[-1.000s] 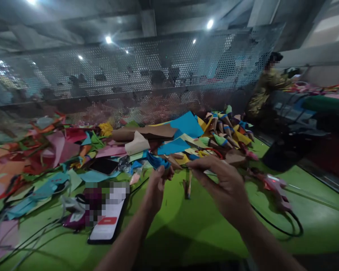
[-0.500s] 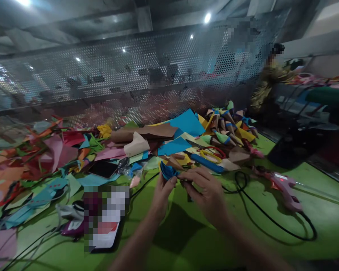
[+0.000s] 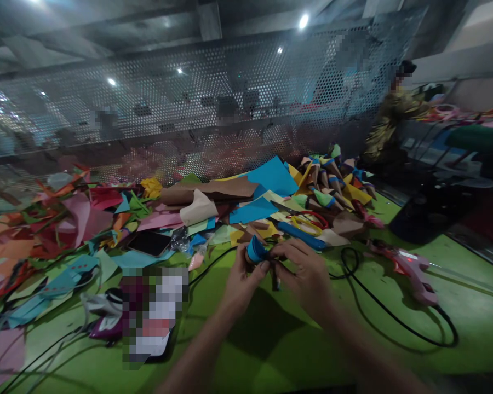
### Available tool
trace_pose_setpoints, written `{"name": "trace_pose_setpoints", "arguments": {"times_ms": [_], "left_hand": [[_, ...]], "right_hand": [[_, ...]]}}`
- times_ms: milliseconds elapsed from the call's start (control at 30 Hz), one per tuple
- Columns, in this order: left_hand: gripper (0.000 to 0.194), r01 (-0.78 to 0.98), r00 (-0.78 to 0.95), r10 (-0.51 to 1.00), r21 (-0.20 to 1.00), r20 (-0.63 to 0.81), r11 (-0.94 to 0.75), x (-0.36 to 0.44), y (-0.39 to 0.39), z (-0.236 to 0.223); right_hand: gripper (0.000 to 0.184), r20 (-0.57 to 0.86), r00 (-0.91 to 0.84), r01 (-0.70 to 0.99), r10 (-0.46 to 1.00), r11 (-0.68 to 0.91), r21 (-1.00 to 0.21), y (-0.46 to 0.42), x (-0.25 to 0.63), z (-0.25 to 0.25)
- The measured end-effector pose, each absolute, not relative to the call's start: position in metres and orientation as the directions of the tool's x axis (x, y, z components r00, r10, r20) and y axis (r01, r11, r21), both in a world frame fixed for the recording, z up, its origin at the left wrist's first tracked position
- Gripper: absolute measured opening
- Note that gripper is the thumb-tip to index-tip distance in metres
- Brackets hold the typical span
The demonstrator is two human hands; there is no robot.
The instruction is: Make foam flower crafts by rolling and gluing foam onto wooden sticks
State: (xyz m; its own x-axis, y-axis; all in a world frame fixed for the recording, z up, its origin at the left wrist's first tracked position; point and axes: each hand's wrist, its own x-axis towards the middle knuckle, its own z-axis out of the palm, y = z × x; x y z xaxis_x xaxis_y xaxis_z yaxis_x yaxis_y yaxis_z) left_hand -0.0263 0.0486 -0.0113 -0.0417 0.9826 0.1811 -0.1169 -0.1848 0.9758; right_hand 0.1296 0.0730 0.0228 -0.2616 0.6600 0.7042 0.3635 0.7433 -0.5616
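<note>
Your left hand (image 3: 243, 280) was closed round the blue paper (image 3: 255, 249), above the green table (image 3: 267, 350). Your right hand (image 3: 303, 269), fingers nearly together, was at its right edge; can't tell if gripping.

Blue piece (image 3: 255, 250), green tabletop (image 3: 479, 323); glue gun (image 3: 414, 274) — pink

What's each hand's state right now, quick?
Left hand: closed, holding the curled blue piece.
Right hand: up against that piece's right side; whether open or closed on it cannot be told.
</note>
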Motion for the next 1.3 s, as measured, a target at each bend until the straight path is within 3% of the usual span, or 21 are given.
{"name": "trace_pose_setpoints", "arguments": {"times_ms": [333, 500, 767, 1300], "left_hand": [[0.021, 0.063, -0.04, 0.986, 0.985, 0.162, -0.159, -0.027, 0.043, 0.005], [0.027, 0.19, -0.052, 0.983, 0.968, 0.177, -0.164, -0.027, 0.043, 0.002], [0.029, 0.304, -0.049, 0.973, 0.931, 0.227, -0.202, -0.023, 0.04, 0.0], [0.034, 0.33, -0.038, 0.972, 0.921, 0.232, -0.207, -0.023, 0.04, -0.002]], "right_hand": [[0.017, 0.707, -0.319, 0.324, 0.631, 0.774, -0.544, 0.072, 0.135, 0.028], [0.01, 0.711, -0.316, 0.381, 0.628, 0.77, -0.512, 0.074, 0.134, 0.025], [0.012, 0.722, -0.246, 0.425, 0.646, 0.742, -0.519, 0.071, 0.131, 0.025], [0.012, 0.661, -0.253, 0.414, 0.707, 0.697, -0.586, 0.071, 0.128, 0.022]]}}
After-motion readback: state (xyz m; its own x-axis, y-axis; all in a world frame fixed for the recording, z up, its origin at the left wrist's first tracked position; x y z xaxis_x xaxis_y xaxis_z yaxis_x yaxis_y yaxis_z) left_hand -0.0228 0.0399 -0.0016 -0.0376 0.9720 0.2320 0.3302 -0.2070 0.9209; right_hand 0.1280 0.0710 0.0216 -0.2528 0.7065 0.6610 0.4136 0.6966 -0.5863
